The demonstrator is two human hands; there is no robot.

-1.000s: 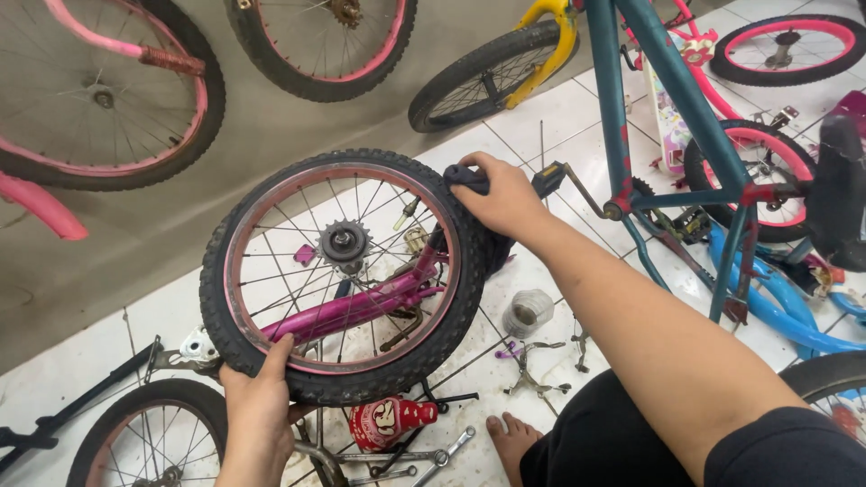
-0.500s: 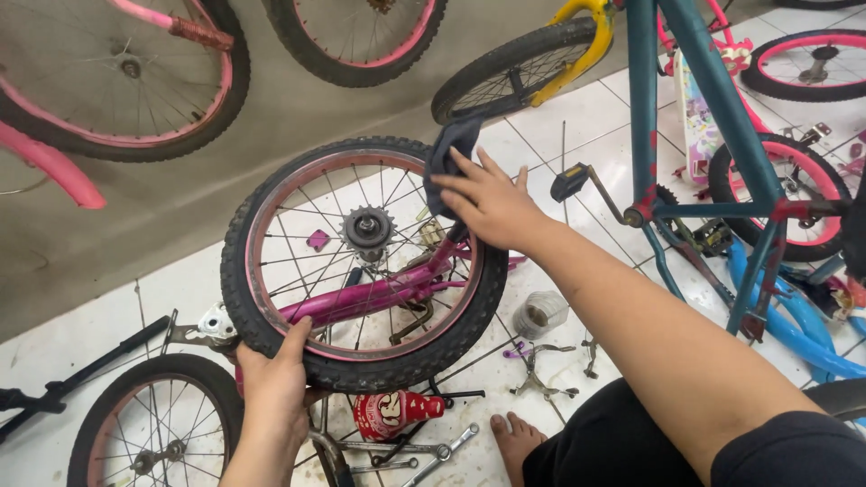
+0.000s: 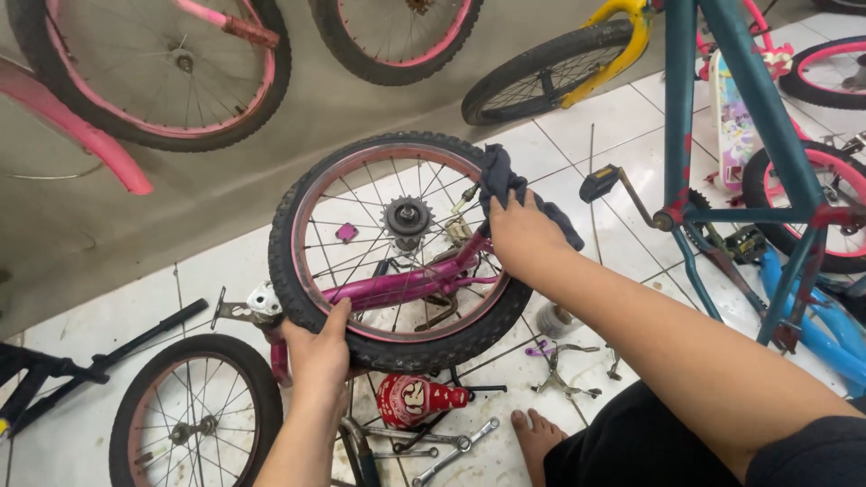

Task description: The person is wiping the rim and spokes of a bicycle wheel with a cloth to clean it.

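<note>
White tile floor [image 3: 595, 153], bikes all around | middle of frame: small wheel [image 3: 397, 252] on pink frame [image 3: 406, 287] | your left hand [image 3: 317, 347] grips tyre's bottom edge | your right hand [image 3: 523, 236] presses dark rag [image 3: 505, 185] on rim's right side | rim looks partly wiped, left side not yet

Bright even daylight, soft shadows, mild glare on white floor tiles [image 3: 622, 135], sharp focus, slight wide-angle edge stretch.

My left hand [image 3: 317, 353] grips the wheel [image 3: 401, 252] by its tyre; my right hand [image 3: 523, 236] presses a dark rag [image 3: 502, 177] on the rim.
</note>
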